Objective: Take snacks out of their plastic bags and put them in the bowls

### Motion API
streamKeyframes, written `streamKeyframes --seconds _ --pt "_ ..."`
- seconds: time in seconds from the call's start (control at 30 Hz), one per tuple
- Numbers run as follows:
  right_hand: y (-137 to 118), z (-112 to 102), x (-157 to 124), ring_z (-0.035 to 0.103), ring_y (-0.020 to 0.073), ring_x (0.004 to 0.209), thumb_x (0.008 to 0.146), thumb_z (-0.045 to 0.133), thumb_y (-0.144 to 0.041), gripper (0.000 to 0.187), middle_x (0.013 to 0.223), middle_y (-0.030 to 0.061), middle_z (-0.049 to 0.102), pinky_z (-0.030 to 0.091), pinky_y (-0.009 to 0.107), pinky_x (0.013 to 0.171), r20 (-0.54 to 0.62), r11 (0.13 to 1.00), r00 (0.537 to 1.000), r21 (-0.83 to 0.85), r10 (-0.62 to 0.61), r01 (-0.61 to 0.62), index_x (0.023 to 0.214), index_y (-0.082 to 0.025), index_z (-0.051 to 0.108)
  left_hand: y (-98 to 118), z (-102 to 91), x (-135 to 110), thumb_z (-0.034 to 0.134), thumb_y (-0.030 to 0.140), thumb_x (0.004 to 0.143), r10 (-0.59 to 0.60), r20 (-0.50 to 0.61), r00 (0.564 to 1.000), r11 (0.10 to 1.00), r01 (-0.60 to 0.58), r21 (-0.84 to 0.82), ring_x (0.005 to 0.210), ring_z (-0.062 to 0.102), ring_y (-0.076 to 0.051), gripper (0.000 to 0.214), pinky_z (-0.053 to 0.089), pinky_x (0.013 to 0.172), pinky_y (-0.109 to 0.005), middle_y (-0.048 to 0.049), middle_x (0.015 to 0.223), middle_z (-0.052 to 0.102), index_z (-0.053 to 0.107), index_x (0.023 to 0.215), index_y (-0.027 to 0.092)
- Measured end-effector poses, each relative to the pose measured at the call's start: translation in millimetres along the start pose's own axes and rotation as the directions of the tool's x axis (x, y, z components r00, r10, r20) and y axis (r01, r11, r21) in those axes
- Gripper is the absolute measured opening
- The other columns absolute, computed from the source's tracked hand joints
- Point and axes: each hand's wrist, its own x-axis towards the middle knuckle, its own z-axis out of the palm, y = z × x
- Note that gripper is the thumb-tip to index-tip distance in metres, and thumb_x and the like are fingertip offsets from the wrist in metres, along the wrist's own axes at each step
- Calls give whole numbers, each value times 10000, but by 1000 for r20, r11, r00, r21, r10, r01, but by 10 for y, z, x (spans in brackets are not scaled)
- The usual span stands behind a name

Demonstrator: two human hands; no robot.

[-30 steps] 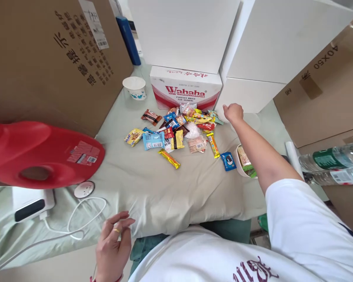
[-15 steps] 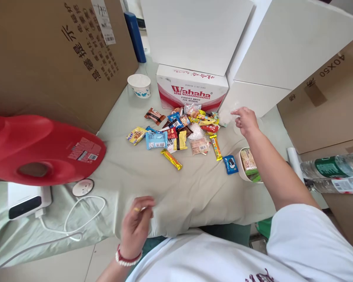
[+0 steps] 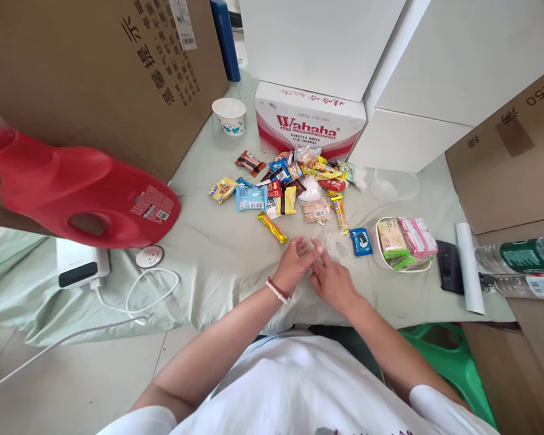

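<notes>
My left hand (image 3: 295, 261), with a bracelet at the wrist, meets my right hand (image 3: 334, 283) over the front of the cloth-covered table. Both hands have curled fingers, and their fingertips touch in a pinch. A crumpled piece of thin clear plastic film (image 3: 340, 246) spreads out just beyond the right fingers; the fingers partly hide where it is gripped. Nearby lie a blue snack packet (image 3: 361, 241) and a yellow snack stick (image 3: 272, 228). Behind them is a pile of wrapped snacks (image 3: 294, 184).
At right stand a white tub (image 3: 379, 257) of packets, a clear plastic lid (image 3: 395, 185), a phone (image 3: 450, 267), a white roll (image 3: 470, 269) and bottles. A Wahaba-lettered carton (image 3: 310, 127) and paper cup (image 3: 229, 116) are behind. A red jug (image 3: 118, 205) stands left.
My right hand has come back from the far right beside the snacks to the front middle, with clear plastic now at its fingers. My left hand has moved right and forward to meet it.
</notes>
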Motion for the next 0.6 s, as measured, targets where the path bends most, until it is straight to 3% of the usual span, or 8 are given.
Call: streamKeyframes --seconds 0.13,0.27,0.33,0.4,0.47,0.5,0.53,0.6 --pt "-65 327 -207 724 285 1068 929 497 -176 366 1686 74 354 621 412 797 100 999 995 -38 -1 5 1223 -248 702 -204 -75 172 866 415 671 9 -85 996 1000 -9 8 879 672 -205 398 566 772 -355 -51 872 676 586 839 188" --pt "35 407 -407 679 297 1223 984 447 -204 436 1714 75 287 615 440 935 58 996 998 77 -40 36 1366 -244 653 -183 -194 147 679 524 843 91 -180 980 996 -87 30 993 666 -221 351 570 803 -382 -57 960 656 497 889 227" --pt "66 401 -467 686 298 1215 997 458 -229 458 1710 78 298 618 427 933 53 997 998 80 -26 21 1425 -256 620 -128 -199 38 715 518 828 187 -224 957 980 -167 107 1100 624 -240 364 544 902 -414 -71 1054 633 517 932 230" --pt "61 386 -479 696 312 1192 988 470 -223 492 1689 83 346 628 423 884 75 999 997 40 5 -8 1462 -274 590 -86 -146 -92 845 482 715 364 -152 919 896 -302 325 1198 560 -280 472 475 1026 -458 -91 1169 604 582 1010 225" --pt "23 371 -455 688 337 1206 980 466 -204 519 1635 107 439 628 423 848 110 1000 994 0 29 -29 1484 -267 569 -76 -50 -175 934 421 597 488 67 870 697 -435 571 1263 502 -338 632 390 1106 -510 -118 1263 581 642 1120 220" --pt "-2 366 -439 683 345 1213 975 466 -192 521 1599 123 487 626 422 842 130 999 991 -14 35 -33 1481 -255 572 -84 1 -181 940 389 584 495 170 852 600 -477 643 1279 483 -361 658 364 1118 -532 -127 1280 581 662 1156 220" --pt "-27 364 -428 686 348 1207 970 468 -180 517 1570 134 520 624 420 839 144 999 989 -23 42 -39 1470 -244 584 -97 45 -158 928 345 594 475 221 852 567 -489 663 1279 478 -372 616 351 1119 -542 -129 1260 595 687 1146 218" --pt "-62 370 -430 702 345 1170 958 486 -167 510 1570 143 518 622 421 838 148 998 987 -26 58 -54 1450 -239 604 -129 87 -39 866 255 637 415 166 894 694 -430 578 1217 518 -348 383 368 1099 -520 -110 1115 642 728 991 208"
